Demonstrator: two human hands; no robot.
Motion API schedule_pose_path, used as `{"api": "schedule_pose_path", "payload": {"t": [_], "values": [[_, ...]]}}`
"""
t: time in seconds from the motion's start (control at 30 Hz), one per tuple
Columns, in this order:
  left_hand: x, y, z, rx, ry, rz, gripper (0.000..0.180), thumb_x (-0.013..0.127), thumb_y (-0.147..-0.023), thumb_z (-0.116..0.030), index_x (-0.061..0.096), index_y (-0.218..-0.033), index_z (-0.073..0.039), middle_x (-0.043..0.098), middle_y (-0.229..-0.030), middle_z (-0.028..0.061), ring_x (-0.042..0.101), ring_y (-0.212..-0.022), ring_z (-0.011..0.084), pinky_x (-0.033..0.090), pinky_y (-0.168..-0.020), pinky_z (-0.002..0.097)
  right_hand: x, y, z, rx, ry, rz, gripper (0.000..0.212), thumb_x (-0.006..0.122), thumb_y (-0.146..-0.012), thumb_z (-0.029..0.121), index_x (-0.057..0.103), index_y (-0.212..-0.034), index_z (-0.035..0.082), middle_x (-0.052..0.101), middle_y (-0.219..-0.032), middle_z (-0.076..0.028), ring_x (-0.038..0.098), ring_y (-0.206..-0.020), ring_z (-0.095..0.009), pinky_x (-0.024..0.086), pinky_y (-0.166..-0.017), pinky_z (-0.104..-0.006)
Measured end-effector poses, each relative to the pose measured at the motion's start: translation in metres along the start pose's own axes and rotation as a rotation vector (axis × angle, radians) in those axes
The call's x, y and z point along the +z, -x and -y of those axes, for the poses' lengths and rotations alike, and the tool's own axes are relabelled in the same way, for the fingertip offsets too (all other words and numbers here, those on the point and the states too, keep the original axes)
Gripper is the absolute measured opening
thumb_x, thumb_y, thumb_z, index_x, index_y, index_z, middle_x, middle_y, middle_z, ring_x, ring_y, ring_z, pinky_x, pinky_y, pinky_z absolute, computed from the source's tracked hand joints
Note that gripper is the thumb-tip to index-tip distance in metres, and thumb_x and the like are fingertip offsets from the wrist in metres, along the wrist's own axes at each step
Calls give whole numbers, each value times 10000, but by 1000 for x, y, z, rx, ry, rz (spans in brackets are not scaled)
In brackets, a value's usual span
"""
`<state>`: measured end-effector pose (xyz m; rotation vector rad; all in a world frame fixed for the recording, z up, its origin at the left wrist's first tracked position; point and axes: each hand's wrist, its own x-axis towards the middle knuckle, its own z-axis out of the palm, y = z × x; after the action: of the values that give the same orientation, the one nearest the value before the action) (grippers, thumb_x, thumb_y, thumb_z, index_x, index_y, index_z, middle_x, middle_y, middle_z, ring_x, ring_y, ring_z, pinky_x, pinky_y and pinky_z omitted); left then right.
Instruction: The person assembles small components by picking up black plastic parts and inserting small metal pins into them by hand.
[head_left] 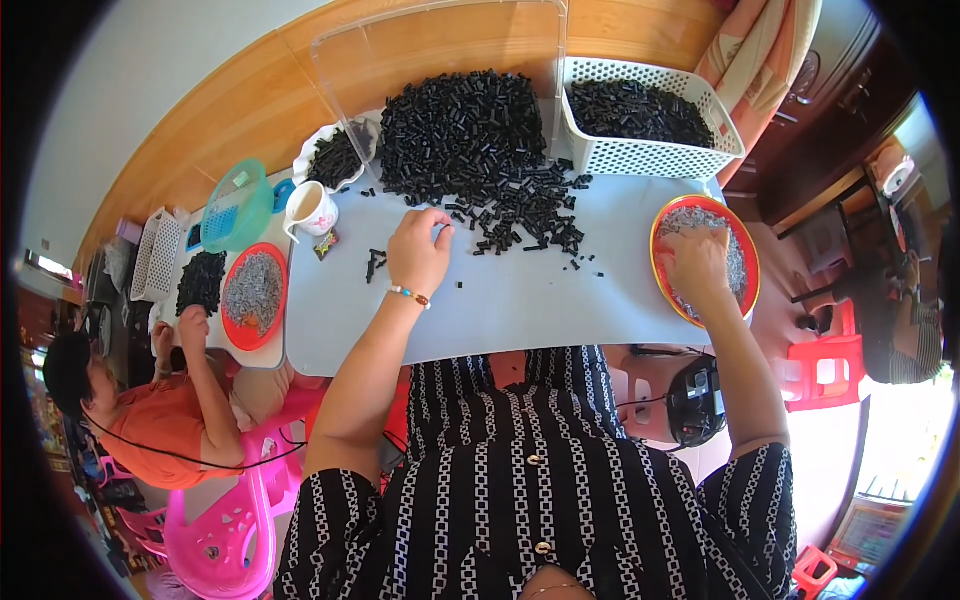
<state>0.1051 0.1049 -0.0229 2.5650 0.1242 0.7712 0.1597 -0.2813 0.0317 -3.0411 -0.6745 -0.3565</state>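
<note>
My left hand [420, 250] is over the table beside a heap of small black plastic parts [460, 135]. Its fingers are curled into a pinch, and whatever may be between them is too small to make out. Over at the right, my right hand [697, 262] reaches into a red plate with a yellow rim [664, 292], filled with tiny clear-grey pieces [738, 265]. Those fingers are bent together among the pieces, their tips hidden. A few black parts [376, 264] lie just left of my left wrist, and one single part [459, 285] lies to its right.
A clear plastic bin [562, 80] lies behind the heap, with a white perforated basket [650, 160] of black parts beside it. A mug [312, 212], a small packet [326, 245] and a white dish [305, 165] stand left. A person in orange [165, 425] works at the left by another red plate [236, 332].
</note>
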Motion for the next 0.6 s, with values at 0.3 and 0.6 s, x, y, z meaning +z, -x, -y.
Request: {"api": "schedule_pose_path", "payload": {"t": [0.3,0.6], "values": [[-31,48,-72,-545,1107,445,249,650,-884,-42,652,-1126,12,694,-947,66,671,-826,124,539,-750,234,4,5,3,-29,-133,-137,45,662,-751,130,676,-791,113,677,-819,-47,617,-823,-229,365,-879,-412],[-62,78,-122,-591,1515,577,208,641,-874,19,640,-1082,26,680,-974,101,685,-862,180,558,-776,267,-42,37,53,325,-1236,-115,125,693,-832,57,676,-939,-4,677,-834,-29,579,-785,-58,469,-715,-204]]}}
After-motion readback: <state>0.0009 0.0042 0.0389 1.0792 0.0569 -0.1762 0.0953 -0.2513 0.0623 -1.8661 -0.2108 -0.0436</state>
